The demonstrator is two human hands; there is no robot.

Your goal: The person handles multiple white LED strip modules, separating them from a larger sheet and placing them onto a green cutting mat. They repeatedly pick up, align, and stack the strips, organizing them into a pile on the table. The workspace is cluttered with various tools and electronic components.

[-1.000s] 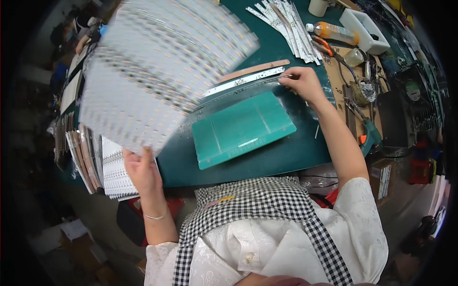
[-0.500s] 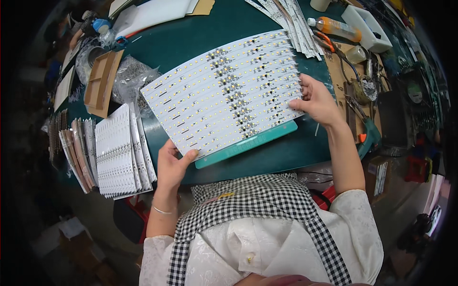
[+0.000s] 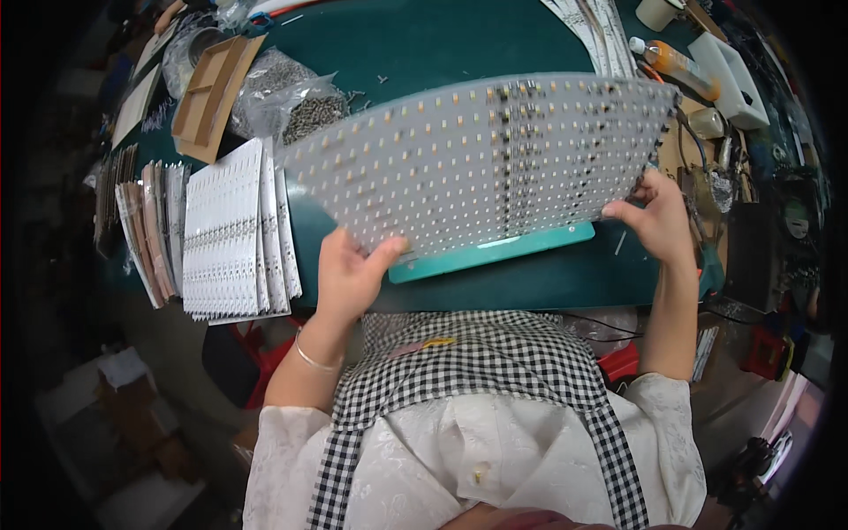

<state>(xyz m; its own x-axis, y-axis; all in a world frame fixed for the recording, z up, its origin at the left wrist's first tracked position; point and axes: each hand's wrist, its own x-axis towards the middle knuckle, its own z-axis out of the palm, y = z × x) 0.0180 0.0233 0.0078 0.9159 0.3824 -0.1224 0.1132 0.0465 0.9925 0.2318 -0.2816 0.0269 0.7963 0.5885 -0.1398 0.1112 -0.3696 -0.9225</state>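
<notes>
Between my two hands I hold an LED circuit board panel (image 3: pixel 442 168), a wide pale sheet with rows of small yellow LEDs and a band of dark components. It is tilted and slightly smeared by motion. My left hand (image 3: pixel 353 269) grips its near left corner, thumb on top. At the near right corner my right hand (image 3: pixel 654 216) pinches the edge, its fingers partly hidden behind the panel. Beneath the near edge, a teal plastic strip-shaped fixture (image 3: pixel 495 253) lies on the dark green table (image 3: pixel 442 35).
On the left stands a stack of similar LED panels (image 3: pixel 225 234) beside brown-edged boards (image 3: pixel 146 230). Behind are a cardboard tray (image 3: pixel 208 97) and a bag of screws (image 3: pixel 314 110). Loose strips (image 3: pixel 601 35), an orange drink bottle (image 3: pixel 676 66) and a white box (image 3: pixel 729 84) lie far right.
Both hands have shifted right with the panel, which now tilts more, its surface looking greyer and foreshortened. The camera view has moved too, and the bag of screws shows more fully.
</notes>
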